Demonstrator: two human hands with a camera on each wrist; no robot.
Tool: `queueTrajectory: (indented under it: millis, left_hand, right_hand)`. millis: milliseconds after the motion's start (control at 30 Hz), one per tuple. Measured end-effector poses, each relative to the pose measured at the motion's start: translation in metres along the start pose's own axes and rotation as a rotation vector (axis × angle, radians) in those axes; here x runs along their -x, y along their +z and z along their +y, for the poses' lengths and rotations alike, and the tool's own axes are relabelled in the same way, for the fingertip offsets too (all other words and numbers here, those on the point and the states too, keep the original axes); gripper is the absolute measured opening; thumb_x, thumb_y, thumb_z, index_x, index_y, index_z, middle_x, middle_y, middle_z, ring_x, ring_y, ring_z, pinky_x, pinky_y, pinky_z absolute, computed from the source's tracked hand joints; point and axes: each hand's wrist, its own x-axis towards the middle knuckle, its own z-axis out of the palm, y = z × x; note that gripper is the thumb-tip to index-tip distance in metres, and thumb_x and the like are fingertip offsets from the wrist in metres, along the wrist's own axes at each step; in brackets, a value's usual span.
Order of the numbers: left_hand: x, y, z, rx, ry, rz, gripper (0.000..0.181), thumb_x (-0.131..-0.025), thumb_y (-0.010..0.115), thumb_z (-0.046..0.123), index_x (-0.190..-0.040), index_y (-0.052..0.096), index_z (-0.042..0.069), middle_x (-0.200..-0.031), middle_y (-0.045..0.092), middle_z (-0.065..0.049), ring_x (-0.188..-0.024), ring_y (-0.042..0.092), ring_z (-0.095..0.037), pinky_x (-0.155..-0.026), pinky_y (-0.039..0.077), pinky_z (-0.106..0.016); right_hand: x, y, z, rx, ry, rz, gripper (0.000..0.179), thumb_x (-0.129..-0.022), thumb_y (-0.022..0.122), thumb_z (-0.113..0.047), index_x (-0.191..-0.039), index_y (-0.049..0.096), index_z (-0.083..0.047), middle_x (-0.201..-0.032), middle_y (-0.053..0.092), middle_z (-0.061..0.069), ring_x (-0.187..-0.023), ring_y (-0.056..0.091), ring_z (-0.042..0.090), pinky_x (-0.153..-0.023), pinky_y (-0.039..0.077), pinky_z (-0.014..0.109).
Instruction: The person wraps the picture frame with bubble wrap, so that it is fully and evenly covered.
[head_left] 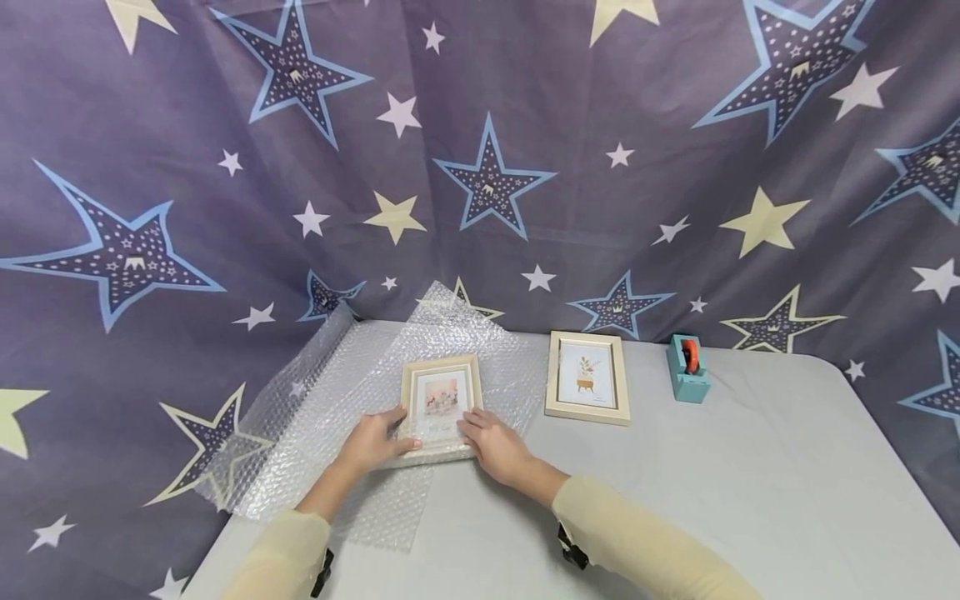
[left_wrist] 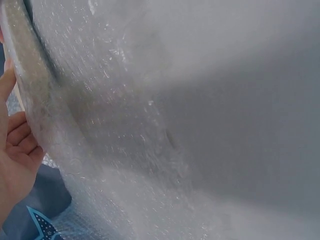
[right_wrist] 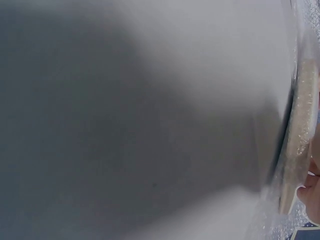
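Both hands (head_left: pixel 372 442) (head_left: pixel 495 443) grip a frame (head_left: pixel 441 398) — bubble wrap (head_left: pixel 318 408) (clear) beneath.

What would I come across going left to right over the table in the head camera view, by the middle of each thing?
Left hand, picture frame with the pinkish print, right hand, picture frame with the plant print, teal tape dispenser.

A pale grey desk (head_left: pixel 750 467)
Bubble wrap (head_left: pixel 322 417) at ten o'clock, gold-framed picture (head_left: pixel 588 377) at twelve, teal tape dispenser (head_left: pixel 689 386) at one.
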Motion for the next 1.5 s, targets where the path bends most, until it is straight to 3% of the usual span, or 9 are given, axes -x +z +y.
queueTrajectory:
  millis: [333,600,1133,1300,1500]
  left_hand:
    - [0.000,0.001,0.004,0.000,-0.031,-0.026,0.076,-0.077,0.076,0.043,-0.134,0.053,-0.002,-0.139,0.053,-0.022,-0.129,0.052,-0.040,-0.109,0.042,-0.050]
    - [-0.003,-0.001,0.005,-0.009,-0.019,-0.026,0.075,-0.079,0.074,0.043,-0.135,0.052,-0.001,-0.139,0.052,-0.022,-0.129,0.051,-0.039,-0.109,0.042,-0.049]
    - [0.002,-0.001,0.004,-0.014,0.003,-0.003,0.073,-0.080,0.074,0.042,-0.134,0.053,-0.002,-0.140,0.051,-0.023,-0.130,0.051,-0.040,-0.110,0.041,-0.050]
    - [0.001,-0.003,0.011,-0.028,0.001,-0.015,0.074,-0.079,0.075,0.042,-0.133,0.053,-0.003,-0.139,0.052,-0.025,-0.131,0.048,-0.043,-0.111,0.039,-0.053]
    - [-0.006,-0.011,0.017,-0.077,-0.011,0.013,0.068,-0.078,0.076,0.040,-0.130,0.056,0.000,-0.131,0.060,-0.022,-0.121,0.056,-0.043,-0.102,0.047,-0.053]
  right_hand:
    - [0.005,0.002,0.004,0.053,-0.035,0.031,0.031,-0.093,0.060,-0.013,-0.123,0.064,-0.005,-0.129,0.064,0.013,-0.125,0.059,0.029,-0.108,0.046,0.041]
    - [0.010,0.001,0.010,0.026,-0.078,0.079,0.031,-0.091,0.062,-0.009,-0.122,0.065,-0.004,-0.127,0.066,0.012,-0.124,0.060,0.029,-0.108,0.046,0.043]
    - [0.016,-0.009,0.021,-0.034,-0.184,-0.093,0.035,-0.096,0.055,-0.011,-0.130,0.060,-0.007,-0.135,0.061,0.009,-0.129,0.055,0.027,-0.111,0.042,0.044]
    - [0.014,-0.010,0.023,-0.046,-0.188,-0.107,0.032,-0.095,0.055,-0.011,-0.127,0.063,-0.006,-0.132,0.063,0.009,-0.126,0.058,0.027,-0.109,0.044,0.045]
    - [0.016,-0.007,0.024,-0.055,-0.181,-0.096,0.032,-0.096,0.054,-0.010,-0.127,0.063,-0.007,-0.132,0.063,0.008,-0.127,0.057,0.027,-0.110,0.044,0.044]
